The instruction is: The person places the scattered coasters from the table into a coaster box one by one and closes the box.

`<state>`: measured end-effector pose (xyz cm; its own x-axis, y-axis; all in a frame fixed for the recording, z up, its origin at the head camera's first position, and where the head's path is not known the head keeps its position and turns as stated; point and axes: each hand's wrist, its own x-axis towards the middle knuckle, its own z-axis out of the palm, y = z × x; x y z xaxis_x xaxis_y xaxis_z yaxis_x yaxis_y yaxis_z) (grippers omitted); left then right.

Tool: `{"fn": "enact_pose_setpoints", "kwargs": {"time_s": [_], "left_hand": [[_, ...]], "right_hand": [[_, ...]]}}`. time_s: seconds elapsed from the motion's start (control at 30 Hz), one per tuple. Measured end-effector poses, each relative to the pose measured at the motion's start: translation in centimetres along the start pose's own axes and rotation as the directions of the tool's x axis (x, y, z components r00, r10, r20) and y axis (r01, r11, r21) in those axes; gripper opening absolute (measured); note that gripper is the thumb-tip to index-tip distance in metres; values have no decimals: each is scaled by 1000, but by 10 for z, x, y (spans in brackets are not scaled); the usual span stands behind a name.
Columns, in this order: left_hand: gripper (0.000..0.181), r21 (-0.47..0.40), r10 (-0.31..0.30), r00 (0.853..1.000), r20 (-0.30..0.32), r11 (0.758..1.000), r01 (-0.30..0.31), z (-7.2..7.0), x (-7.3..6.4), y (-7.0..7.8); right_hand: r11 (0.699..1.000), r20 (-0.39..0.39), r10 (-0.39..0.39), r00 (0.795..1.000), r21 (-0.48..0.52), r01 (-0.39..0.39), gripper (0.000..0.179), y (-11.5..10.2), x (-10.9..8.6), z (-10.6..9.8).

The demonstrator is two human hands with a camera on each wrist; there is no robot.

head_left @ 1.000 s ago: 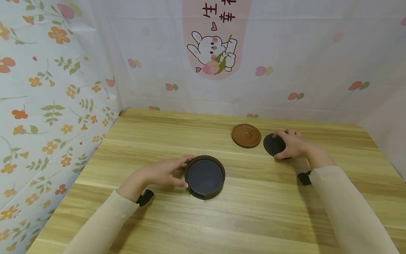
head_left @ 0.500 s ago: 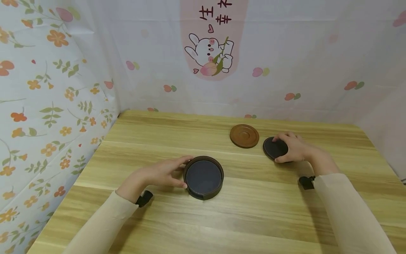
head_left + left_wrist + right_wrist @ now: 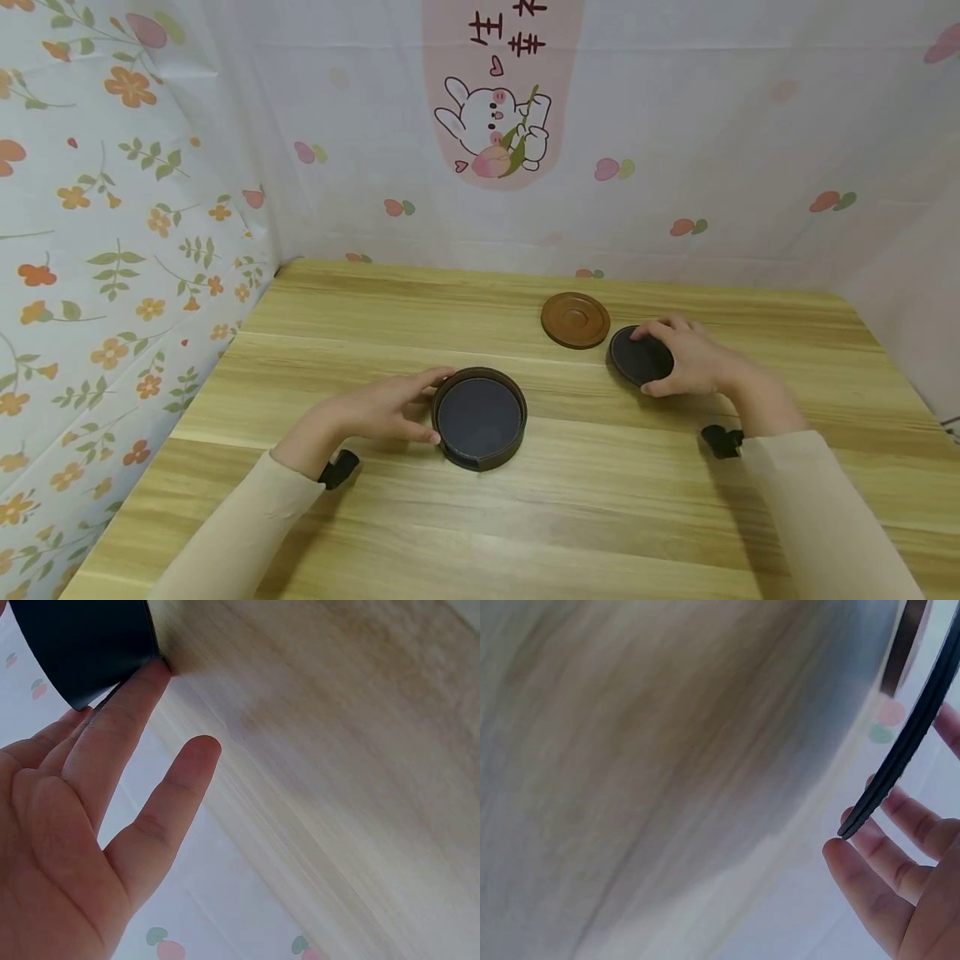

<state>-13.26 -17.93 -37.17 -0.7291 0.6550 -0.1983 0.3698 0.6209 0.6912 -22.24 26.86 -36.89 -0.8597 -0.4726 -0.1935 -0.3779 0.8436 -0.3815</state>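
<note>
A dark round coaster holder (image 3: 507, 457) with a low wall and a notch in its front stands on the table, a dark disc lying inside. My left hand (image 3: 378, 407) grips its left side, thumb at the near wall and fingers at the far wall. In the left wrist view, fingertips touch the holder's wall (image 3: 86, 645), while one finger stays apart. To the right, my right hand (image 3: 693, 360) pinches a black round coaster (image 3: 637, 357) between thumb and fingers. The right wrist view shows the coaster's edge (image 3: 900, 761) tilted, with a groove along it.
A brown round saucer (image 3: 576, 320) with a ringed centre lies behind and left of the held coaster. The wood-grain table (image 3: 480, 542) ends at a printed cloth (image 3: 645, 108) behind, and a floral cloth (image 3: 127, 250) hangs along the left.
My right hand has drawn the black coaster slightly nearer and to the left, off its former spot. The left hand and the holder keep their place; the head view shifts slightly.
</note>
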Motion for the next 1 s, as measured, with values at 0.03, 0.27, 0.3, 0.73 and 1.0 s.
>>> {"fn": "enact_pose_setpoints", "kwargs": {"time_s": [0.03, 0.27, 0.3, 0.73, 1.0], "left_hand": [[87, 4, -1, 1000, 0, 1000, 1, 0, 0, 0], [88, 7, -10, 1000, 0, 1000, 10, -1, 0, -1], [88, 5, -10, 1000, 0, 1000, 10, -2, 0, -1], [87, 11, -4, 1000, 3, 1000, 4, -1, 0, -2], [87, 17, -8, 1000, -1, 1000, 8, 0, -1, -1]], "right_hand": [[1000, -2, -9, 1000, 0, 9, 72, -3, -1, 0], [999, -18, -50, 999, -11, 50, 69, -24, -6, 4], [998, -22, -63, 998, -14, 63, 69, -28, -6, 5], [981, -29, -187, 982, -62, 185, 71, -78, -3, 14], [963, 1, -265, 964, -47, 264, 73, -106, 4, 23]]}}
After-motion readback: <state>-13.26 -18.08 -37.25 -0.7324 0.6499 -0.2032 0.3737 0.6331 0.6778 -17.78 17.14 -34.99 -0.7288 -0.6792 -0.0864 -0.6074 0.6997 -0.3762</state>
